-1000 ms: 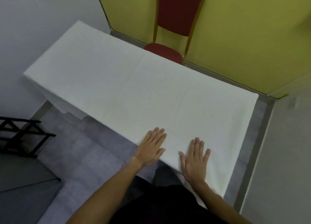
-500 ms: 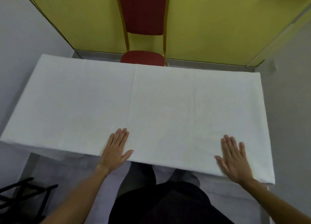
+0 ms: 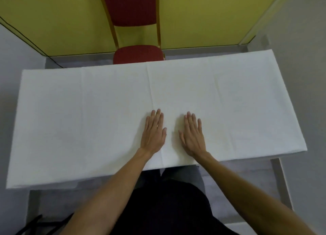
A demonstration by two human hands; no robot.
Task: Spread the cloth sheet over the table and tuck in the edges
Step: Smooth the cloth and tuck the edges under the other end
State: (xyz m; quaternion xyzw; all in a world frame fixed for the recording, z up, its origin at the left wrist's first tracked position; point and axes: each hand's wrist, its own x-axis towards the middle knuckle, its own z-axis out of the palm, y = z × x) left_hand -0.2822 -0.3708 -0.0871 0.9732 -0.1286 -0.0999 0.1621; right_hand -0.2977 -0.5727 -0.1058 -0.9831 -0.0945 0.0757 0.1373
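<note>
- The left hand [image 3: 154,132] lies flat and released, palm down, fingers straight and close together, pressing on the cloth and gripping nothing.
- The right hand [image 3: 193,134] lies the same way just beside it, flat and relaxed, with a narrow gap between the two thumbs.
- Both hands rest on the white rectangular cloth sheet [image 3: 88,120], near its middle and close to its near edge; a fold crease runs from far to near, partly under the left hand.
- The sheet covers the whole surface and looks almost smooth. Its long axis goes from left to right, so both short ends are well apart from the hands: the left end is nearer to the left hand, the right end to the right hand. I judge that the next move goes outward along this axis, or down to the near edge at the wrists.
- The surface itself is hidden; only a grey leg [image 3: 282,181] shows.
- How the edges hang, and whether any is tucked in, I cannot tell; the near edge is partly hidden by the forearms.
- Behind stands a red padded chair [image 3: 137,54], cut off at the top.
</note>
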